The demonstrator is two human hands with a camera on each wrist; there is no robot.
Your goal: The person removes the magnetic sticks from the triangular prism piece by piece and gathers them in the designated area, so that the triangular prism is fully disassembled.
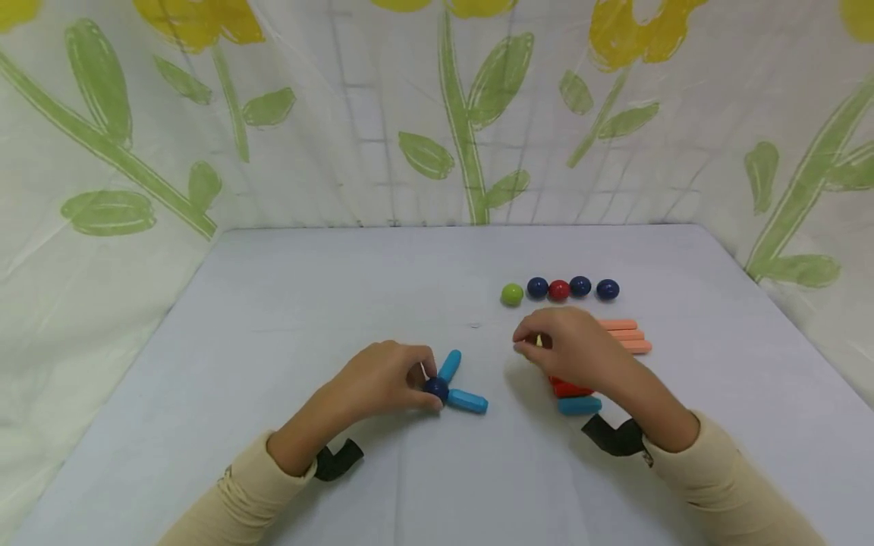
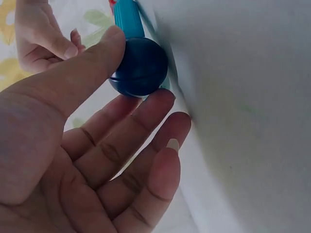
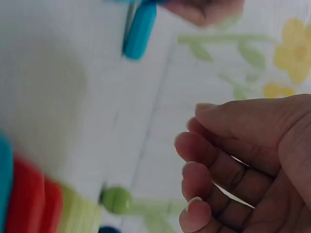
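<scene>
My left hand (image 1: 382, 385) pinches a dark blue ball (image 1: 437, 390) between thumb and fingers, low over the table. Two light blue sticks meet at that ball: one stick (image 1: 449, 366) points away from me, the other (image 1: 468, 401) points right. In the left wrist view the ball (image 2: 141, 68) shows a seam, with a ribbed blue stick (image 2: 129, 18) against it. My right hand (image 1: 580, 349) holds nothing; its fingers are loosely bent above the loose sticks. Beneath it show red sticks (image 1: 572, 390) and a blue stick (image 1: 580, 406).
Salmon-coloured sticks (image 1: 635, 347) lie right of the right hand. Yellow-green sticks (image 3: 77, 211) are partly hidden. Behind them, a row has a green ball (image 1: 512, 294), a red ball (image 1: 559, 290) and several dark blue balls (image 1: 608, 289). A flowered curtain (image 1: 307, 174) hangs behind the table.
</scene>
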